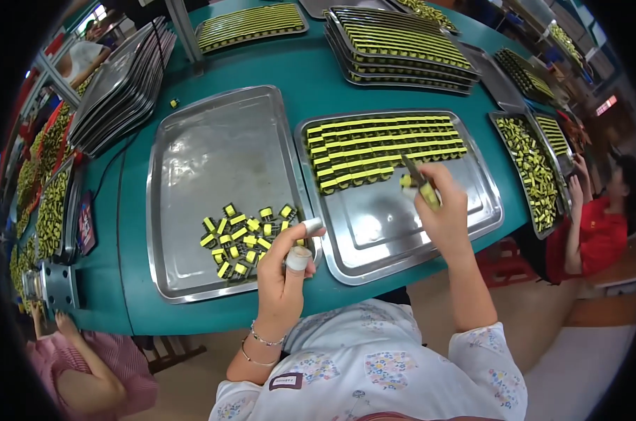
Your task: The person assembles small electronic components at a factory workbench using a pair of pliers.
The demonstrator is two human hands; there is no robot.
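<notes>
My right hand (443,210) grips a dark, pointed tool (411,168) like tweezers, with a yellow-green part at the grip. Its tip is beside a small yellow-and-black coil component (406,180) at the end of the nearest, shorter row. Neat rows of such components (381,144) fill the far part of the right metal tray (346,270). My left hand (284,270) is over the near right corner of the left metal tray (191,151), thumb and forefinger apart, with white coverings on their tips. Beside it lies a loose pile of components (244,238).
Stacked filled trays (402,52) stand at the back of the green table (300,95). A leaning pile of metal trays (121,84) is at the far left. Co-workers sit at both sides: one in a red shirt (602,235), one in a pink striped top (93,379).
</notes>
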